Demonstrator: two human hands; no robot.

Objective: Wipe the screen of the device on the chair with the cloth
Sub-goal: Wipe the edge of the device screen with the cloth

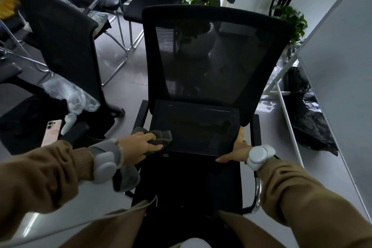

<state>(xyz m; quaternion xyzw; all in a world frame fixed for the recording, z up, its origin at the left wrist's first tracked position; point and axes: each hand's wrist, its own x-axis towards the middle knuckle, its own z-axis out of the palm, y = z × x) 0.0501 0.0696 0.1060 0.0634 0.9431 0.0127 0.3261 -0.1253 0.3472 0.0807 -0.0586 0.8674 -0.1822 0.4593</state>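
Cloth [159, 137]: the left hand [141, 145] covers its middle; only bunched grey edges show at the tablet's near-left corner.
Tablet [194, 127]: the screen is dark, so no content can be read; its near-left corner is hidden under cloth and fingers, its right edge partly behind the right hand [234, 150].
Left grip: fingertips buried in cloth folds; how they curl cannot be told.
Right palm: turned away, unseen.
Chair [211, 50]: seat front hidden by the person's body at the bottom edge.
Phone [52, 132], left of the chair: lower part hidden behind the left sleeve.
Objects behind the mesh backrest: too dim to identify.
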